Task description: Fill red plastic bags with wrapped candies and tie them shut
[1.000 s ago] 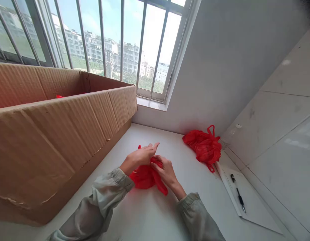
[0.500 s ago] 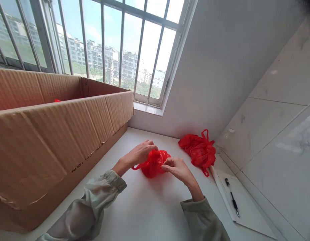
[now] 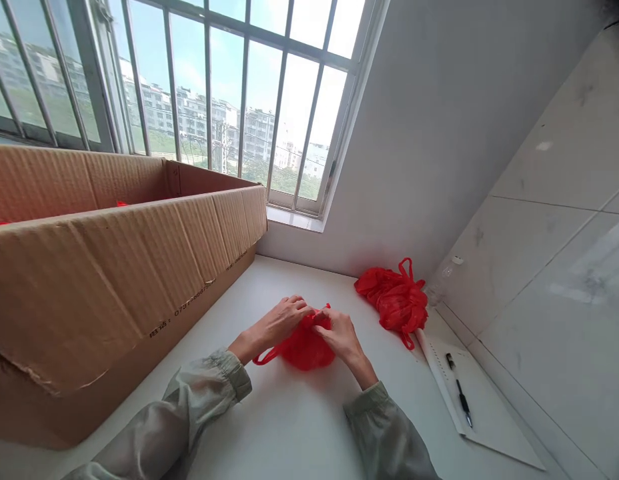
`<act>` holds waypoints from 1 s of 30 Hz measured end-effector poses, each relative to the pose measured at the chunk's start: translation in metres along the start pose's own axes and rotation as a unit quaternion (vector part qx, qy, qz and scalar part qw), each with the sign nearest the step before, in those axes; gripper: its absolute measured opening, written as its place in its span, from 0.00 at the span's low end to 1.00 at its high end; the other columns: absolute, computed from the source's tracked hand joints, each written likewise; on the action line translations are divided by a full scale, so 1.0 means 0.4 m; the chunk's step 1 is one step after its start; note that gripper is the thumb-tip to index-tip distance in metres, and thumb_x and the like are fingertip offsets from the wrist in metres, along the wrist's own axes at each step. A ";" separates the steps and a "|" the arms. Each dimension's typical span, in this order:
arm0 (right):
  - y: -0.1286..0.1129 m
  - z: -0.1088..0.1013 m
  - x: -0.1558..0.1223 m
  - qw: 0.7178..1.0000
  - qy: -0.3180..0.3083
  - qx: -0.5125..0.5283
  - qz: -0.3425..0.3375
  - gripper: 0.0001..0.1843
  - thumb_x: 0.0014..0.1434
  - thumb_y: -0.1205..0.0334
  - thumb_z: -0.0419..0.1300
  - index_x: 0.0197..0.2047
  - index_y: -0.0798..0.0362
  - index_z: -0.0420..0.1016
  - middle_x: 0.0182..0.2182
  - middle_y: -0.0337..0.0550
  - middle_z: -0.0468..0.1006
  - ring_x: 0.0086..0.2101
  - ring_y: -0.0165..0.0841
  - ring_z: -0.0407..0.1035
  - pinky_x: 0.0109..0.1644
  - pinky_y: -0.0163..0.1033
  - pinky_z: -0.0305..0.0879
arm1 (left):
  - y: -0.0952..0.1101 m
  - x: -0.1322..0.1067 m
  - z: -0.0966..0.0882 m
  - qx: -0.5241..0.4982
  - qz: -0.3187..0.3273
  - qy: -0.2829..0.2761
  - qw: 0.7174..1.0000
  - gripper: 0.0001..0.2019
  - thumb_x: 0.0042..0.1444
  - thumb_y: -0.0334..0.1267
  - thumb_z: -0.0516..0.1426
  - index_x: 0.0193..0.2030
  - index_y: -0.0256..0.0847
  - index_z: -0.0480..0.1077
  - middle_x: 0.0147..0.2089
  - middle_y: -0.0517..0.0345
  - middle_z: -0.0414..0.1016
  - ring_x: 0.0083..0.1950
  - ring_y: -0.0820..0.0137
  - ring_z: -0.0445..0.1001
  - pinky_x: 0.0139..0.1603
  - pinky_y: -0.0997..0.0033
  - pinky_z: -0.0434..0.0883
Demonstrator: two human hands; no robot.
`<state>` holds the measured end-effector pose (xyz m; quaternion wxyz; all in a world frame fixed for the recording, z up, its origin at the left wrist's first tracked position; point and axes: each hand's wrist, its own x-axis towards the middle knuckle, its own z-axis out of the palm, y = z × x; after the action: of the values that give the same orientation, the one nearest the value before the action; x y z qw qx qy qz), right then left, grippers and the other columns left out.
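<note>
A red plastic bag (image 3: 305, 351) sits bunched on the white table, with one handle loop sticking out to its left. My left hand (image 3: 285, 319) grips the top of this bag from the left, fingers curled over it. From the right, my right hand (image 3: 338, 333) pinches the bag's top between thumb and fingers, close to my left fingertips. What lies inside the bag is hidden.
A large cardboard box (image 3: 139, 267) with red plastic inside stands on the left. Another red bag bundle (image 3: 397, 300) lies at the back right, beside a clear bottle (image 3: 445, 275). A pen (image 3: 462, 397) rests on a notebook (image 3: 482, 407). A barred window is behind.
My right hand has moved left and closed on the top of the bag near my left hand. Both hands and the bag sit slightly lower in view.
</note>
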<state>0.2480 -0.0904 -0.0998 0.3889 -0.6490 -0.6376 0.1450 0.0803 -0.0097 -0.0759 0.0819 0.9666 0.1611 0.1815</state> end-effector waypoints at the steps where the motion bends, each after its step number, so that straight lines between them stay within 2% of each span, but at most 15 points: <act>1: -0.002 -0.005 -0.003 1.000 -0.005 -0.007 0.007 0.07 0.50 0.68 0.58 0.32 0.49 0.77 0.33 0.40 0.82 0.36 0.36 0.75 0.42 0.38 0.67 | -0.001 0.001 -0.005 -0.004 0.001 -0.002 1.000 0.11 0.64 0.24 0.51 0.41 0.41 0.73 0.40 0.53 0.75 0.47 0.64 0.70 0.51 0.66 0.66; 3: -0.003 -0.014 -0.008 0.999 -0.018 -0.020 0.021 0.07 0.49 0.66 0.59 0.33 0.50 0.76 0.31 0.39 0.81 0.33 0.35 0.74 0.38 0.37 0.66 | -0.007 0.003 -0.022 -0.013 -0.005 -0.005 1.000 0.11 0.64 0.25 0.53 0.35 0.40 0.74 0.36 0.55 0.75 0.43 0.66 0.71 0.47 0.69 0.65; 5: 0.000 -0.022 -0.011 0.999 -0.026 -0.034 0.034 0.09 0.50 0.66 0.58 0.35 0.50 0.76 0.28 0.38 0.80 0.29 0.33 0.72 0.34 0.35 0.63 | -0.021 0.002 -0.043 -0.023 -0.027 -0.003 0.999 0.11 0.62 0.26 0.54 0.32 0.41 0.75 0.36 0.56 0.76 0.43 0.67 0.71 0.45 0.71 0.65; 8: 0.010 -0.041 -0.010 0.997 -0.030 -0.057 0.052 0.10 0.50 0.67 0.56 0.34 0.49 0.76 0.23 0.35 0.76 0.26 0.32 0.68 0.31 0.34 0.58 | -0.063 -0.009 -0.079 -0.033 -0.095 0.024 0.995 0.11 0.60 0.28 0.55 0.34 0.42 0.78 0.41 0.55 0.78 0.46 0.66 0.72 0.45 0.70 0.66; 11: 0.020 -0.069 -0.009 0.994 -0.028 -0.079 0.073 0.10 0.48 0.70 0.55 0.31 0.49 0.76 0.21 0.36 0.75 0.25 0.32 0.66 0.30 0.35 0.55 | -0.114 -0.031 -0.116 -0.039 -0.178 0.047 0.982 0.10 0.59 0.31 0.55 0.37 0.41 0.79 0.43 0.54 0.78 0.44 0.65 0.74 0.46 0.68 0.68; 14: 0.018 -0.090 -0.018 0.991 -0.032 -0.094 0.090 0.10 0.46 0.71 0.55 0.29 0.50 0.75 0.21 0.37 0.75 0.25 0.32 0.66 0.30 0.36 0.53 | -0.137 -0.053 -0.149 -0.050 -0.212 0.022 0.976 0.08 0.57 0.33 0.57 0.39 0.41 0.79 0.41 0.54 0.78 0.44 0.63 0.75 0.45 0.67 0.69; 16: 0.005 -0.092 -0.027 0.991 -0.033 -0.095 0.085 0.09 0.47 0.69 0.57 0.32 0.49 0.76 0.26 0.38 0.78 0.29 0.34 0.69 0.33 0.37 0.57 | -0.121 -0.058 -0.163 -0.060 -0.189 0.001 0.980 0.13 0.56 0.31 0.57 0.47 0.43 0.77 0.47 0.54 0.76 0.48 0.62 0.73 0.48 0.67 0.69; 18: -0.016 -0.084 -0.032 0.995 -0.025 -0.080 0.054 0.14 0.49 0.67 0.59 0.41 0.48 0.76 0.38 0.42 0.80 0.40 0.39 0.72 0.42 0.40 0.62 | -0.083 -0.051 -0.165 -0.081 -0.123 -0.014 0.989 0.23 0.55 0.27 0.56 0.57 0.46 0.71 0.54 0.55 0.71 0.56 0.63 0.69 0.53 0.67 0.68; 20: -0.038 -0.071 -0.031 0.998 -0.025 -0.057 0.009 0.20 0.51 0.66 0.60 0.50 0.47 0.75 0.49 0.44 0.78 0.49 0.42 0.70 0.50 0.43 0.63 | -0.037 -0.034 -0.152 -0.098 -0.042 -0.029 0.994 0.25 0.55 0.25 0.56 0.59 0.48 0.68 0.57 0.55 0.69 0.61 0.63 0.64 0.58 0.67 0.66; 21: -0.048 -0.065 -0.029 0.998 -0.030 -0.048 -0.008 0.20 0.53 0.66 0.60 0.50 0.47 0.75 0.49 0.44 0.78 0.50 0.41 0.70 0.52 0.44 0.63 | -0.017 -0.024 -0.142 -0.095 -0.014 -0.039 0.995 0.23 0.57 0.25 0.57 0.58 0.47 0.68 0.56 0.55 0.70 0.61 0.62 0.63 0.58 0.66 0.66; 22: -0.056 -0.060 -0.026 0.998 -0.037 -0.044 -0.015 0.18 0.54 0.68 0.58 0.48 0.47 0.76 0.47 0.43 0.79 0.48 0.40 0.71 0.51 0.44 0.63 | 0.000 -0.014 -0.131 -0.079 -0.002 -0.049 0.996 0.19 0.58 0.26 0.57 0.56 0.45 0.70 0.53 0.53 0.72 0.59 0.62 0.65 0.57 0.65 0.66; 24: -0.066 -0.056 -0.022 0.998 -0.046 -0.046 -0.011 0.12 0.55 0.69 0.56 0.39 0.48 0.77 0.38 0.41 0.81 0.40 0.37 0.73 0.47 0.42 0.64 | 0.020 0.001 -0.113 -0.026 -0.011 -0.075 0.997 0.11 0.62 0.26 0.54 0.46 0.41 0.74 0.45 0.52 0.75 0.48 0.62 0.71 0.51 0.64 0.67; 26: -0.066 -0.065 -0.019 0.998 -0.042 -0.034 0.005 0.09 0.56 0.68 0.55 0.33 0.49 0.77 0.33 0.39 0.80 0.35 0.35 0.73 0.42 0.40 0.65 | 0.021 0.006 -0.109 -0.004 -0.037 -0.082 0.996 0.11 0.63 0.25 0.51 0.37 0.39 0.74 0.38 0.54 0.75 0.37 0.67 0.72 0.42 0.67 0.66; 28: -0.060 -0.085 -0.017 0.999 -0.037 -0.009 0.017 0.07 0.56 0.65 0.57 0.31 0.49 0.76 0.31 0.38 0.80 0.34 0.35 0.73 0.40 0.39 0.65 | 0.007 0.002 -0.122 -0.055 -0.050 -0.055 0.996 0.11 0.62 0.26 0.52 0.34 0.39 0.74 0.36 0.57 0.75 0.34 0.70 0.71 0.37 0.71 0.64; 30: -0.048 -0.113 -0.013 0.999 -0.022 0.002 0.028 0.06 0.55 0.62 0.57 0.30 0.49 0.75 0.30 0.38 0.80 0.34 0.35 0.74 0.39 0.38 0.65 | -0.015 -0.006 -0.143 -0.138 -0.065 -0.001 0.988 0.09 0.59 0.28 0.53 0.34 0.41 0.74 0.36 0.60 0.76 0.34 0.71 0.71 0.36 0.73 0.64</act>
<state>0.2644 -0.1121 -0.0587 0.3718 -0.6625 -0.6272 0.1716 0.0550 0.0007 -0.0254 0.2261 0.9337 0.1973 0.1953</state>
